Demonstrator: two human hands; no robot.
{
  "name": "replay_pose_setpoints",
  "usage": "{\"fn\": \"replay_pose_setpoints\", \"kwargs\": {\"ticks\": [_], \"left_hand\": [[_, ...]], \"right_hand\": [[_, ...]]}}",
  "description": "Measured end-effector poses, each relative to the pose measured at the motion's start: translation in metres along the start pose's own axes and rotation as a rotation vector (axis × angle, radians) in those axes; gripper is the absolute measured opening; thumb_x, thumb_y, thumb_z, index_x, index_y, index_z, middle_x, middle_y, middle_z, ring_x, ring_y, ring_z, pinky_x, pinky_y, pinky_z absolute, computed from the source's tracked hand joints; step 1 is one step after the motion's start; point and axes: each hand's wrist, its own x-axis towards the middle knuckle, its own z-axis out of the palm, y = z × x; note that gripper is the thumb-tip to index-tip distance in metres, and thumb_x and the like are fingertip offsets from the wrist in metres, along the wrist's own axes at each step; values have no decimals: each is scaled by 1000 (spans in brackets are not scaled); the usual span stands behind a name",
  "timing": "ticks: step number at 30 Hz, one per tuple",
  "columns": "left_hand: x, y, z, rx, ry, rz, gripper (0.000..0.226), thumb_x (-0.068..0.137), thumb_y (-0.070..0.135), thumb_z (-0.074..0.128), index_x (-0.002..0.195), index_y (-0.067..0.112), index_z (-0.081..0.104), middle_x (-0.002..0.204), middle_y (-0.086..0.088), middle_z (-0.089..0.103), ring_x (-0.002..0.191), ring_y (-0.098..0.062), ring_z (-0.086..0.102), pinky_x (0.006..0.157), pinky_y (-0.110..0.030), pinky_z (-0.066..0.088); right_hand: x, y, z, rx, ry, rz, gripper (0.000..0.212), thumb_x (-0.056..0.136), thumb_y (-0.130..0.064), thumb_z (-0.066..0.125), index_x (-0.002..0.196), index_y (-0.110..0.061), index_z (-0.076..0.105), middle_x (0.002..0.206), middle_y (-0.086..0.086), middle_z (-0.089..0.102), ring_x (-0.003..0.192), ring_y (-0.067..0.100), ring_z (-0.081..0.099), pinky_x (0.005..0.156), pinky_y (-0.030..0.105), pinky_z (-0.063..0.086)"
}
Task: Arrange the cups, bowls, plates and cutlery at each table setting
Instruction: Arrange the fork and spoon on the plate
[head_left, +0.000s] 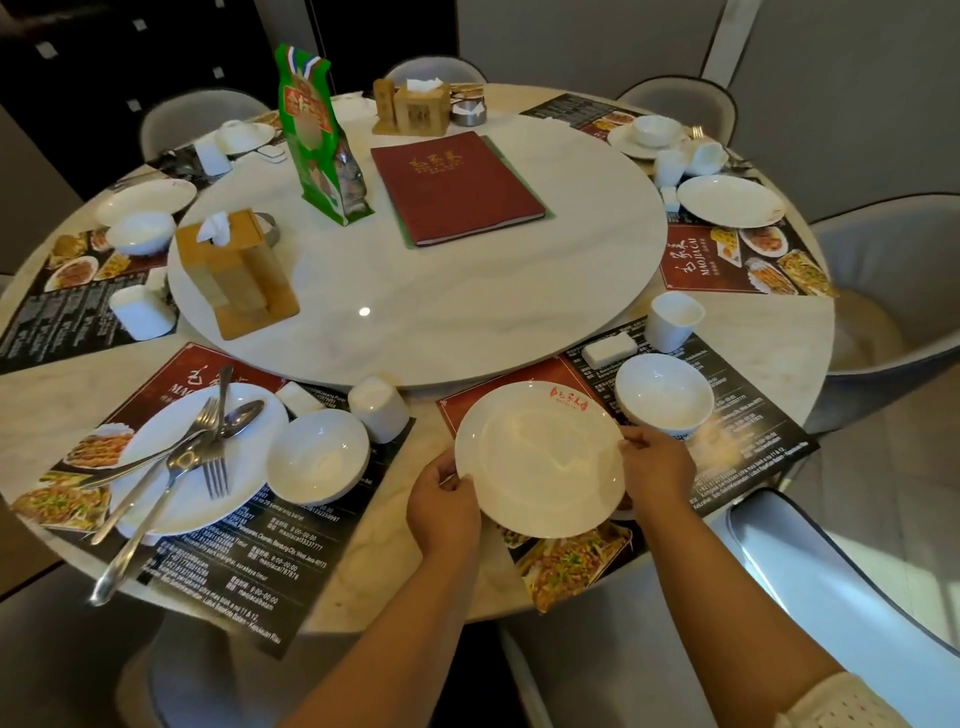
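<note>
Gripping the plate by both rims, left hand and right hand; probably centring it slowly on the placemat, avoiding the bowl.

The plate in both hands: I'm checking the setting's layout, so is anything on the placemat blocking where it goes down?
Nothing visible does. The plate sits over bare placemat; the bowl stands just beside its right rim.

Both hands are on the round white plate with the red logo, left hand gripping its near-left rim, right hand pinching the right edge, over the printed paper placemat. Just right sits a white ceramic bowl, with a white cup beyond. On the left plate, a pile of steel forks and spoons lies crossed on the marble tabletop.
</note>
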Motion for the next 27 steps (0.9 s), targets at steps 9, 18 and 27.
{"fn": "replay_pose_setpoints", "kwargs": {"ticks": [9, 18, 27], "left_hand": [[1, -7, 3, 0, -7, -27, 36, 90, 0, 60, 122, 15, 63, 118, 1, 63, 100, -12, 56, 89, -31, 51], [7, -6, -22, 14, -45, 2, 34, 92, 4, 59, 119, 24, 63, 117, 3, 64, 103, -12, 59, 93, -30, 51], [31, 16, -100, 35, 49, 197, 21, 91, 15, 63, 90, 35, 66, 100, 6, 69, 98, -16, 64, 91, -43, 54]], "right_hand": [[-3, -1, 4, 102, -1, 12, 28, 95, -10, 51, 112, -21, 71, 107, 2, 68, 100, 26, 60, 87, 44, 54], [-48, -10, 27, -31, 23, -290, 30, 90, -1, 57, 115, -11, 70, 131, 11, 61, 124, 27, 52, 108, 39, 39], [-114, -63, 92, 2, -328, -414, 21, 95, -17, 57, 108, -22, 73, 117, -4, 68, 98, 6, 56, 89, 18, 41]]}}
